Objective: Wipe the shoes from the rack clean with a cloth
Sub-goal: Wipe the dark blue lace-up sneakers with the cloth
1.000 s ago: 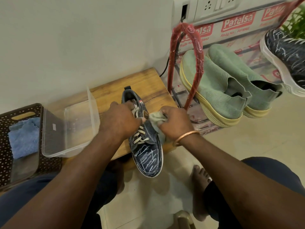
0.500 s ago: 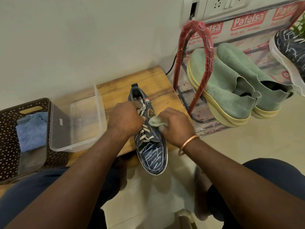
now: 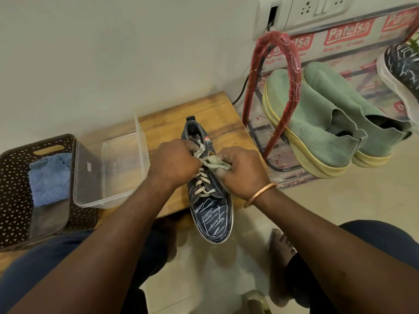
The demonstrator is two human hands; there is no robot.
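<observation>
On the rack [image 3: 293,64], red "Patelsa" labels [image 3: 349,32]

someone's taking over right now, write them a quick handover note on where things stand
Left hand grips the dark blue shoe at its laces, steadying it on the wooden stool.
Right hand holds the grey cloth bunched against the shoe beside the eyelets.
Done: one shoe off the rack, wiping under way; how much is clean, cannot tell.
Left: finish this shoe, then the green pair and the matching dark shoe on the rack.
</observation>
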